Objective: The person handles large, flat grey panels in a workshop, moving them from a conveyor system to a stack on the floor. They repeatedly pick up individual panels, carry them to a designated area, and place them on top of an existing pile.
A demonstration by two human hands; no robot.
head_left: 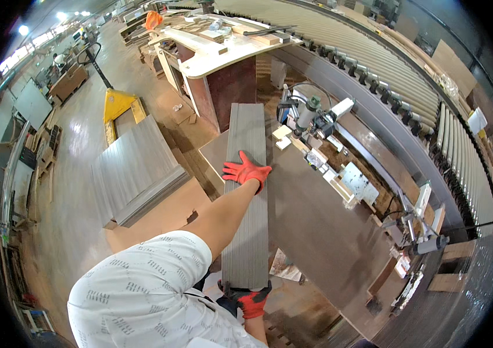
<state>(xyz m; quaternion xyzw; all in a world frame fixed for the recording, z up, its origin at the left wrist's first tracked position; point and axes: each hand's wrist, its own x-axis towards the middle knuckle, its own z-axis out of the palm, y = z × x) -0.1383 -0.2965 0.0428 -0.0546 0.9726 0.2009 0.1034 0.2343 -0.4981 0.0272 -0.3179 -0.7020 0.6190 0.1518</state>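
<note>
A long, narrow stack of grey boards (246,232) runs away from me, its near end close to my body and its far end towards the white-topped table. Across the top of the boards lies my left hand (247,171), in a red glove, with its fingers spread and flat. At the near end, my right hand (249,300), in a red and black glove, grips the stack with its fingers at the edges; part of that hand is hidden under the boards. The stack rests over a brown worktable (310,232).
Clamped machine heads (310,113) and metal fittings line the right side of the worktable, beside a roller conveyor (391,52). On the left stand a stack of wide grey panels (136,165) and a yellow pallet jack (120,104). A white-topped table (200,64) with scraps stands ahead.
</note>
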